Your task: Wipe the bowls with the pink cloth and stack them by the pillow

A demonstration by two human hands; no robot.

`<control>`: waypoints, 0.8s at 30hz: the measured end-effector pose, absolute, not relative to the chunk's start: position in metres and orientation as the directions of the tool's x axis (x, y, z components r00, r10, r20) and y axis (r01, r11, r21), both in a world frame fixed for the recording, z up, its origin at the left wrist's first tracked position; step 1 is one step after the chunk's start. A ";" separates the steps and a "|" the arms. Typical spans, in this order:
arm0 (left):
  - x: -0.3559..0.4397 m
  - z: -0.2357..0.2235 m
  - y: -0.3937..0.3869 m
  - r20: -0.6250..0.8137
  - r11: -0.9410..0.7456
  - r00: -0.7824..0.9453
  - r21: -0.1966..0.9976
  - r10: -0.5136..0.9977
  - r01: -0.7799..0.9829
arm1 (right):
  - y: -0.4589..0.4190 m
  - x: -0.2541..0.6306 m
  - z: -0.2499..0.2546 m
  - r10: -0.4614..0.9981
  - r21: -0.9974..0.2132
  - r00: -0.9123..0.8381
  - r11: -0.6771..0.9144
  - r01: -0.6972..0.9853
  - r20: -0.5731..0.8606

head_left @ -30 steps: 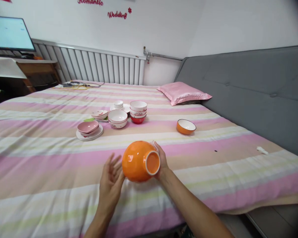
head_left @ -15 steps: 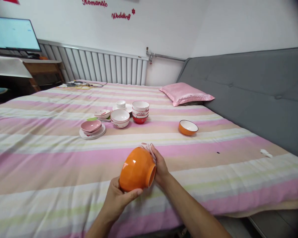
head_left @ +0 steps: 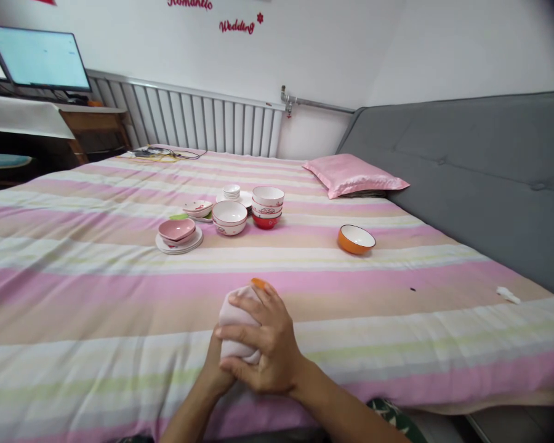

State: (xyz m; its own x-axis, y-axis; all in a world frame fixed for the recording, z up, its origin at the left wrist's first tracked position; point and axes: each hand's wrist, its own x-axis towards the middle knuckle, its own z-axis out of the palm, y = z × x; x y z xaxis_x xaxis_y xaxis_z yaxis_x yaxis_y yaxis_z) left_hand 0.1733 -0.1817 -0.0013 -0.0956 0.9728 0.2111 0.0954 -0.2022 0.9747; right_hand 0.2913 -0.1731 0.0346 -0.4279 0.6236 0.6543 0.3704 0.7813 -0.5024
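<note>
Of the orange bowl [head_left: 258, 283] we see only a sliver, just beyond the upper fingers of our right hand [head_left: 273, 344]. Those fingers are curved and slightly parted, holding a pale pink cloth [head_left: 233, 315] beneath them. Our left hand [head_left: 216, 371] is just beside the cloth, its fingers mostly hidden, so we cannot tell how far they open.
</note>
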 end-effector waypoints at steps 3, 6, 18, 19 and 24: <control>0.175 0.003 -0.182 0.118 -0.118 0.005 0.992 0.993 0.037 | -0.165 0.295 0.038 0.635 -0.530 -0.442 0.772 0.349 0.634; 0.176 0.007 -0.180 0.047 -0.048 0.072 0.999 0.996 0.013 | -0.145 0.303 0.040 0.782 -0.764 -0.324 0.609 0.213 0.533; 0.170 0.008 -0.178 -0.043 0.055 0.194 0.997 0.980 -0.057 | -0.106 0.316 0.002 0.977 -0.969 -0.197 0.033 -0.244 0.083; 0.169 0.009 -0.178 -0.043 0.056 0.190 0.996 0.981 -0.062 | -0.108 0.316 0.006 0.976 -0.968 -0.195 0.046 -0.246 0.096; 0.164 0.018 -0.170 -0.024 0.043 0.244 0.996 0.970 -0.072 | -0.132 0.311 0.043 0.877 -0.924 -0.309 0.382 -0.018 0.369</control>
